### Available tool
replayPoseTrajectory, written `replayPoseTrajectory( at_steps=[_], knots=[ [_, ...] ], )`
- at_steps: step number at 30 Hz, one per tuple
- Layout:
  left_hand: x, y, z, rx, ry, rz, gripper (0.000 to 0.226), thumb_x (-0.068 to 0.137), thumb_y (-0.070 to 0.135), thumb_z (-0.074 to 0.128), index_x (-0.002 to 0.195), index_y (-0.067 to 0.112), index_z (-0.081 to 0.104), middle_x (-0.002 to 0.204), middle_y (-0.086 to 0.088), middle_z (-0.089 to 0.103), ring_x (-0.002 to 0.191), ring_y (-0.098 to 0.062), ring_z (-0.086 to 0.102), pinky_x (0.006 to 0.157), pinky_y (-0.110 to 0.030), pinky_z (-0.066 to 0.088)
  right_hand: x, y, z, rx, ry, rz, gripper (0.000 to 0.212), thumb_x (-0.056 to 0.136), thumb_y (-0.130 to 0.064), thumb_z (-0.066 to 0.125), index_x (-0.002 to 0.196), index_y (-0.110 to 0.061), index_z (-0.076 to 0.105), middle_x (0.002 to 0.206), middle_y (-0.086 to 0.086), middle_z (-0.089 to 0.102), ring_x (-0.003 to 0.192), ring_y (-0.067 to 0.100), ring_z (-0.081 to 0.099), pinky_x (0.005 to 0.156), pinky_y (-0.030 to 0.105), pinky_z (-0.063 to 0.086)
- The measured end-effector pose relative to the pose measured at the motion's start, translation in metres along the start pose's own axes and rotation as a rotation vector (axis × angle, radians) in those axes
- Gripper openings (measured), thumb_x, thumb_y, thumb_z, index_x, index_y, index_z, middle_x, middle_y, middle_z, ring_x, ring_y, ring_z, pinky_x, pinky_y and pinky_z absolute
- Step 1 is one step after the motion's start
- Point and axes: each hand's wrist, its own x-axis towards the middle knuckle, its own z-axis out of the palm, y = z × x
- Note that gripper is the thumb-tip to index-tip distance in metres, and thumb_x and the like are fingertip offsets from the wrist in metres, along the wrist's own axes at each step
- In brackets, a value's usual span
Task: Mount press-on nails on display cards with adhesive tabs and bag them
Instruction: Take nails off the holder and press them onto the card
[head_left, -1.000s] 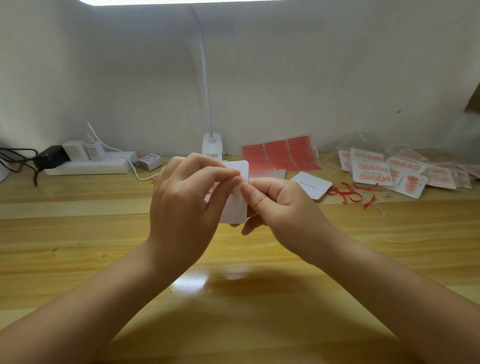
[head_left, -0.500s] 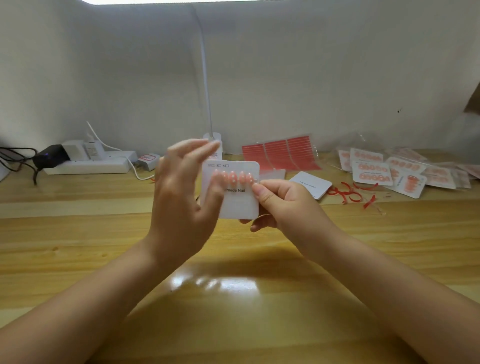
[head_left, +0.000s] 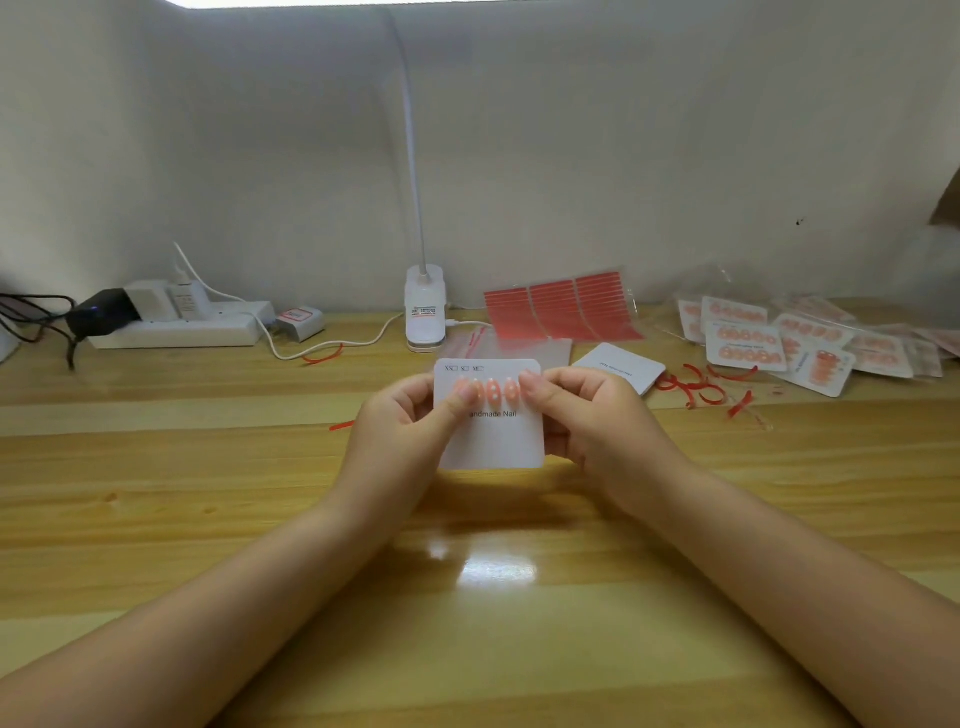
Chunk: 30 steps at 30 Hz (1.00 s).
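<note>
A white display card (head_left: 493, 441) printed "Handmade Nail" is held upright over the middle of the wooden table. A row of several pink press-on nails (head_left: 493, 391) sits across its upper half. My left hand (head_left: 400, 431) grips the card's left edge, with its thumb on the leftmost nail. From the other side my right hand (head_left: 592, 421) grips the right edge, thumb pressing the rightmost nail. The fingers of both hands curl behind the card.
Red adhesive tab sheets (head_left: 561, 306) lie at the back. A blank card (head_left: 621, 371), clear bags (head_left: 524, 347) and peeled red strips (head_left: 696, 387) lie near them. Bagged finished cards (head_left: 779, 343) pile at the right. A lamp base (head_left: 426, 312) and power strip (head_left: 171, 327) stand behind.
The card turned from edge-on to face me. My left hand, open half a second ago, has taken the left edge and both thumbs now press on the nail row.
</note>
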Motion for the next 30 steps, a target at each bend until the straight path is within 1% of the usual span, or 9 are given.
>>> replayPoseTrajectory(
  at_steps=[4, 7, 9, 11, 17, 20, 23, 26, 30],
  knots=[
    [-0.001, -0.006, 0.001, 0.013, -0.022, -0.009, 0.014, 0.09, 0.023, 0.066, 0.099, 0.015, 0.074, 0.094, -0.002, 0.076, 0.093, -0.022, 0.072, 0.082, -0.041, 0.058, -0.001, 0.008, 0.001, -0.014, 0.041, 0.009, 0.029, 0.092, -0.02, 0.062, 0.096, 0.009, 0.065, 0.099, 0.028, 0.069, 0.086, 0.036, 0.068, 0.078, 0.046, 0.057],
    [-0.003, -0.011, 0.001, 0.012, -0.054, -0.011, 0.015, 0.09, 0.02, 0.067, 0.103, 0.017, 0.072, 0.094, 0.0, 0.076, 0.09, -0.016, 0.073, 0.072, -0.029, 0.058, -0.002, 0.015, 0.004, -0.104, 0.115, -0.008, 0.026, 0.092, -0.025, 0.063, 0.089, 0.0, 0.07, 0.095, 0.025, 0.07, 0.089, 0.045, 0.066, 0.079, 0.056, 0.053],
    [-0.005, -0.013, 0.002, 0.001, -0.069, -0.012, 0.015, 0.089, 0.017, 0.067, 0.104, 0.018, 0.069, 0.091, 0.0, 0.077, 0.086, -0.015, 0.073, 0.068, -0.024, 0.057, -0.002, 0.017, 0.006, -0.172, 0.152, -0.038, 0.027, 0.091, -0.028, 0.064, 0.085, -0.002, 0.07, 0.09, 0.023, 0.071, 0.082, 0.037, 0.066, 0.075, 0.051, 0.053],
    [-0.005, -0.014, 0.002, 0.008, -0.07, -0.011, 0.017, 0.089, 0.016, 0.067, 0.106, 0.018, 0.066, 0.089, -0.001, 0.077, 0.086, -0.015, 0.073, 0.069, -0.025, 0.058, -0.002, 0.018, 0.006, -0.199, 0.167, -0.068, 0.027, 0.091, -0.029, 0.065, 0.083, -0.004, 0.071, 0.087, 0.021, 0.071, 0.078, 0.034, 0.066, 0.072, 0.049, 0.053],
    [-0.002, -0.015, 0.0, 0.01, -0.01, -0.039, 0.018, 0.088, 0.02, 0.069, 0.105, 0.02, 0.063, 0.084, -0.002, 0.077, 0.083, -0.017, 0.074, 0.071, -0.034, 0.059, -0.003, 0.016, 0.005, -0.025, 0.109, -0.004, 0.033, 0.092, -0.027, 0.06, 0.093, 0.004, 0.07, 0.096, 0.026, 0.07, 0.093, 0.044, 0.067, 0.081, 0.057, 0.055],
    [-0.001, -0.016, 0.001, 0.005, -0.004, -0.037, 0.016, 0.088, 0.019, 0.068, 0.103, 0.02, 0.062, 0.083, -0.001, 0.077, 0.082, -0.015, 0.074, 0.067, -0.028, 0.059, -0.002, 0.016, 0.004, 0.022, 0.075, 0.022, 0.028, 0.095, -0.02, 0.057, 0.096, 0.005, 0.07, 0.099, 0.026, 0.07, 0.096, 0.042, 0.067, 0.087, 0.058, 0.053],
    [-0.001, -0.016, 0.001, 0.0, -0.004, -0.03, 0.015, 0.088, 0.02, 0.069, 0.102, 0.02, 0.063, 0.082, 0.0, 0.076, 0.08, -0.014, 0.074, 0.061, -0.022, 0.056, -0.002, 0.018, 0.003, -0.032, 0.101, 0.012, 0.019, 0.094, -0.015, 0.059, 0.094, -0.001, 0.072, 0.098, 0.021, 0.072, 0.096, 0.038, 0.068, 0.087, 0.059, 0.052],
    [-0.001, -0.017, 0.001, 0.012, -0.002, -0.032, 0.015, 0.088, 0.02, 0.069, 0.102, 0.02, 0.063, 0.081, 0.0, 0.076, 0.08, -0.014, 0.074, 0.062, -0.023, 0.057, -0.001, 0.02, 0.004, -0.098, 0.098, 0.001, 0.018, 0.095, -0.016, 0.058, 0.097, -0.004, 0.071, 0.098, 0.017, 0.073, 0.098, 0.035, 0.068, 0.088, 0.058, 0.052],
    [0.0, -0.017, 0.001, 0.01, 0.003, -0.034, 0.016, 0.089, 0.02, 0.069, 0.103, 0.02, 0.062, 0.082, -0.001, 0.076, 0.081, -0.015, 0.074, 0.066, -0.027, 0.059, 0.0, 0.021, 0.004, -0.067, 0.088, -0.002, 0.015, 0.094, -0.012, 0.059, 0.096, -0.002, 0.07, 0.099, 0.021, 0.072, 0.1, 0.038, 0.066, 0.091, 0.058, 0.05]
  ],
)
